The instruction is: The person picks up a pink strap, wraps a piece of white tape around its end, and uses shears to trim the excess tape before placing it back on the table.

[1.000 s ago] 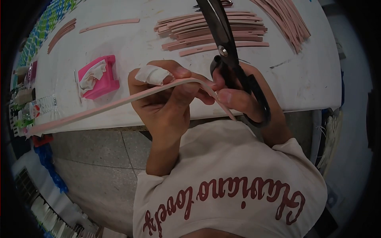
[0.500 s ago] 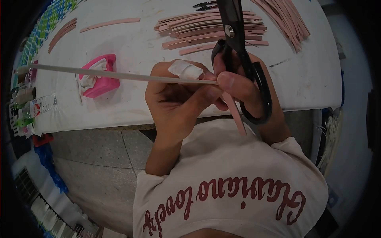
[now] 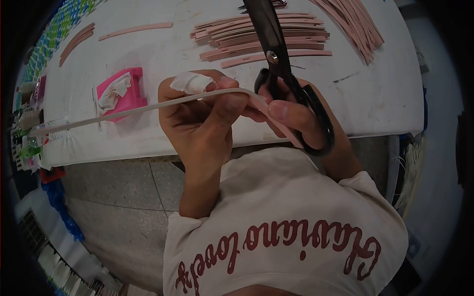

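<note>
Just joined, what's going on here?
Someone is working a thin pink strip with both hands. The left hand, one finger wrapped in white, pinches it where it bends; the right hand grips near the short end while also holding black scissors, blades pointing away from the person. The long end extends leftward, raised. A pile of similar strips lies on the white table.

- Left hand (image 3: 195, 123): palm toward the body, fingers curled, thumb (image 3: 232, 106) set in a pinch.
- Right hand (image 3: 298, 118): fingers bent, thumb (image 3: 284, 111) pointing leftward.
- Left forearm (image 3: 200, 192), right forearm (image 3: 341, 160): reaching forward, hands close together.
</note>
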Available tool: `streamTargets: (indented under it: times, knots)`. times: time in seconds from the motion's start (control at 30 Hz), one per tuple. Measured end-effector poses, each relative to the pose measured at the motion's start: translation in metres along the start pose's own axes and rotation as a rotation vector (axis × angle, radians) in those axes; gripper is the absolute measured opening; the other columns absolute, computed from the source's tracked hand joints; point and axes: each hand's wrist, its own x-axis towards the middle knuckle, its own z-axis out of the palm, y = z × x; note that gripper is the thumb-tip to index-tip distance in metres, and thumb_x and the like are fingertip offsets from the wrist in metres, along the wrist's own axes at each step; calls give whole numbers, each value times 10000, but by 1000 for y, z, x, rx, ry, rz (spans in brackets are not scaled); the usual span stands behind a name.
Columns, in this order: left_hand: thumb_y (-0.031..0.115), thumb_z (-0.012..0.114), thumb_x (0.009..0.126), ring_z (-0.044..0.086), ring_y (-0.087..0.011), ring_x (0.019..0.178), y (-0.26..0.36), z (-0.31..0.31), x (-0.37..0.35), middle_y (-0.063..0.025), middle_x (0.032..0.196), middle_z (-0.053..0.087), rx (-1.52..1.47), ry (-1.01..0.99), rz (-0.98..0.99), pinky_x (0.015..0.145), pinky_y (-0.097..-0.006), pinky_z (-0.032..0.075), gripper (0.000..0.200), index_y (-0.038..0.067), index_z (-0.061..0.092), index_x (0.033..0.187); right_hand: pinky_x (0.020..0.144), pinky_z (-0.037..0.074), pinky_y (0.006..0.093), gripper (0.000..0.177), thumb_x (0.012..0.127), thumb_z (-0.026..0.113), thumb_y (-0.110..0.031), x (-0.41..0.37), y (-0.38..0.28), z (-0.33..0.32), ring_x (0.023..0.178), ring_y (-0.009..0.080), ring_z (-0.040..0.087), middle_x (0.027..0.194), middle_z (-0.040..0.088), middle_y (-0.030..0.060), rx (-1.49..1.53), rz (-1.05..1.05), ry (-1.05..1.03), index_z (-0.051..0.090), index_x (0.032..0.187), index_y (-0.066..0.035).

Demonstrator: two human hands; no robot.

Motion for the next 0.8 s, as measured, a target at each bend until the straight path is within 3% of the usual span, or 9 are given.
streamTargets:
  times: [0.27, 0.37, 0.43, 0.8]
  knots:
    - [16, 547, 815, 627, -273, 695, -1, -7, 2, -106, 904, 550, 10, -29, -6, 473, -316, 557, 182, 4, 510, 993, 395, 270, 167, 241, 748, 632, -253, 0, 14, 1, 454, 16, 371, 574, 472, -23, -3, -160, 68, 493, 718, -58]
    - [13, 532, 822, 628, -292, 718, 4, -7, 6, -99, 912, 556, -7, -29, 55, 481, -322, 567, 184, 32, 511, 1003, 396, 275, 172, 272, 736, 641, -282, 0, 15, -4, 459, 25, 378, 598, 502, 2, 37, -105, 20, 494, 724, -54]
    - [-11, 571, 792, 627, -302, 630, 9, -4, 8, -135, 880, 541, -40, 70, 51, 469, -361, 565, 152, -33, 470, 904, 397, 279, 173, 280, 731, 643, -291, 0, 19, -6, 463, 28, 383, 599, 502, 6, 53, -85, 9, 495, 722, -54]
    - [48, 573, 811, 631, -280, 621, 11, -16, 13, -117, 750, 582, -43, 99, 73, 467, -348, 563, 150, -27, 507, 923, 406, 307, 183, 287, 705, 647, -263, -4, 20, -14, 465, 46, 396, 640, 559, 69, 66, -67, -1, 482, 783, -42]
